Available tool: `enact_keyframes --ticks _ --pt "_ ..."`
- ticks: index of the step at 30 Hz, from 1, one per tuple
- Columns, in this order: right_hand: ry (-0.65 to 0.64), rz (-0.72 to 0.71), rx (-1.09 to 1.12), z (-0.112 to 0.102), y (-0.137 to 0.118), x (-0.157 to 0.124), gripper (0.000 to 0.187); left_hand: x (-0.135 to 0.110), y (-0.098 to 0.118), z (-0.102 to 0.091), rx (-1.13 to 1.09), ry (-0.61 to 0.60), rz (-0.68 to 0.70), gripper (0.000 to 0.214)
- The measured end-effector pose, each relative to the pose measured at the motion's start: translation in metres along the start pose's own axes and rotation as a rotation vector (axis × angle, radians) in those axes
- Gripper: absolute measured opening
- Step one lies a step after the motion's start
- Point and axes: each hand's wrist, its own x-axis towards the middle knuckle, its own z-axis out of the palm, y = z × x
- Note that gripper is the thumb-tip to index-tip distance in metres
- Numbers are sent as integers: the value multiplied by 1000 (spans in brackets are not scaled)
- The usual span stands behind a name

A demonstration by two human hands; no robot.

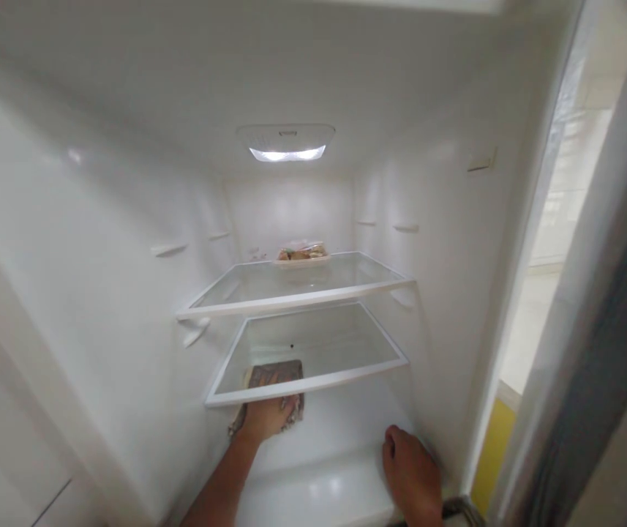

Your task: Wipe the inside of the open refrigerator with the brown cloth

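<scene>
My left hand (pixel 267 419) reaches in below the lower glass shelf (pixel 335 337) of a fridge. Its fingers grip a brown-grey cloth (pixel 276 373), which lies on the white fridge floor (pixel 340 417) at the left. The cloth's far part shows through the glass. At the front right of the floor, close to the side wall, my right hand (pixel 413 472) is closed in a loose fist. Nothing can be seen in it.
An upper glass shelf (pixel 291 293) spans the fridge, with a packet of food (pixel 302 252) at its back. A lit lamp (pixel 287 154) is on the ceiling. White side walls carry shelf ledges (pixel 170 250). The grey door edge (pixel 582 293) stands at the right.
</scene>
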Motion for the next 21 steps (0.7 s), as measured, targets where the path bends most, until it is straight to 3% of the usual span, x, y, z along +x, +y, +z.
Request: enact_keyframes --ticks 10,16,21 --pt "0 4 -27 -8 -6 -5 30 -128 27 -47 -53 -275 -45 60" --pt "13 -9 -9 -10 -6 -7 31 -184 21 -34 -21 -236 -44 61" --pt "24 -18 31 -6 -3 -7 32 -191 14 -22 -11 -236 -11 64"
